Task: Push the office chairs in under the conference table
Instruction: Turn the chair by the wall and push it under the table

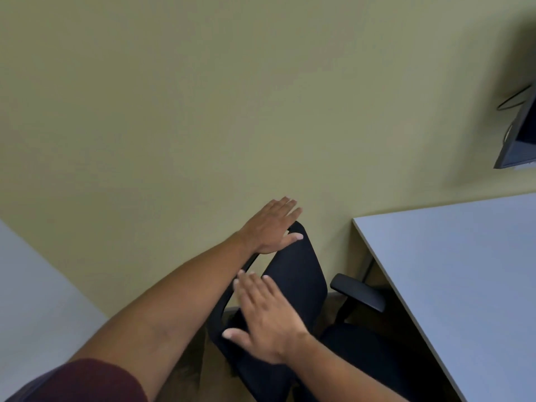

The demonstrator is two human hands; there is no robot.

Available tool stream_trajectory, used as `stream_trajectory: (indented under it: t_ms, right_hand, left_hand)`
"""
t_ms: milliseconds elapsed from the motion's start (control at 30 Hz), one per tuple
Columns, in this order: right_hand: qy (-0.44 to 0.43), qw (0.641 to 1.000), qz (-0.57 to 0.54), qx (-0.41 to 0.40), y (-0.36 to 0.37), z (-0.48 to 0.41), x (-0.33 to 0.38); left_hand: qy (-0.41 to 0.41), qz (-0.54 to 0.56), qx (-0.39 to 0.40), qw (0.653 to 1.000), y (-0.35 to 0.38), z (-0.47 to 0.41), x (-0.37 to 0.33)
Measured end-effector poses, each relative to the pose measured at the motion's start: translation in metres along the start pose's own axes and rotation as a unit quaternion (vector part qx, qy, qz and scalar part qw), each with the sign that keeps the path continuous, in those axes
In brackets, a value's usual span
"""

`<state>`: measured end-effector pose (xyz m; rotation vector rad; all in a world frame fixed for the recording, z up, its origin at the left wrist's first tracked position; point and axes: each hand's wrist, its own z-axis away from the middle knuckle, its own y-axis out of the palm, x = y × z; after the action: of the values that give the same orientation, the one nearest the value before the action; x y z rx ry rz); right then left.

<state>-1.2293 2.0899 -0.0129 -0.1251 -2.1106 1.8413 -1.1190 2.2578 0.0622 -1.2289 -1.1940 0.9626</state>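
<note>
A black office chair (295, 274) stands beside the left edge of the grey conference table (452, 265), its seat partly under the tabletop. My left hand (272, 227) lies flat on the top corner of the chair's backrest, fingers straight and together. My right hand (266, 317) hovers over the backrest lower down, fingers spread, slightly blurred; I cannot tell whether it touches the fabric. One black armrest (358, 291) points toward the table.
A yellow-green wall (203, 111) fills most of the view close behind the chair. A dark monitor (519, 140) with cables hangs at the upper right. Another grey tabletop (32, 300) shows at the left edge. Wood-toned floor shows under the chair.
</note>
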Motion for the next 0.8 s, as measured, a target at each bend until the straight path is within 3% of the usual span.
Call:
stream_trajectory:
  t_ms: [167,367,533,800]
  right_hand:
    - [-0.054,0.998,-0.018,0.031,0.018,-0.057,0.032]
    - [-0.025,0.998,-0.029,0.047,0.036,-0.096,0.036]
    - [-0.007,0.997,-0.001,0.081,0.046,-0.095,0.027]
    - [-0.018,0.996,-0.008,0.083,0.044,-0.078,0.046]
  left_hand:
    - [0.079,-0.026,0.029,0.996,0.024,-0.035,0.008]
    - [0.134,-0.051,0.081,0.986,0.055,-0.058,0.021]
    - [0.171,-0.075,0.172,0.967,0.083,-0.062,0.04]
    - [0.161,-0.003,0.154,0.975,0.097,-0.03,0.062]
